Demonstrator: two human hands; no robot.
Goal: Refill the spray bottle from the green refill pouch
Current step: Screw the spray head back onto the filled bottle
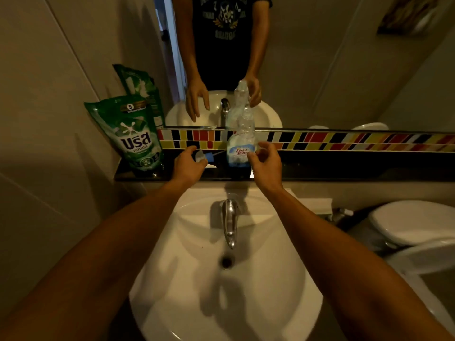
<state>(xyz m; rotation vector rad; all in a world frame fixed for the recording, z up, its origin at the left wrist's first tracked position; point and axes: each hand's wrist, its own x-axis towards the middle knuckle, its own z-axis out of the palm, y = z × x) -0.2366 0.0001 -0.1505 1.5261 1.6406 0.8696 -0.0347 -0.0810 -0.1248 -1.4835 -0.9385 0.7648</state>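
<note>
Spray bottle [240,141] stands upright on the dark counter [344,169] at frame centre, just under the mirror [320,70], cap off, neck open; clear plastic, looks mostly empty. Right hand [267,163] is at the bottle's lower right, fingers curled around the label area, grip loose; can't tell if it actually touches. Left hand [188,163] is left of the bottle, fingers half open, grip released, holding nothing, over the white and blue sprayer head [205,158] lying on the counter. Green refill pouch [131,134] stands at the counter's left end, leaning on the wall, well apart from both hands. White sink [270,279] with chrome tap [230,220] fills lower centre. Toilet [413,225] at right edge.
</note>
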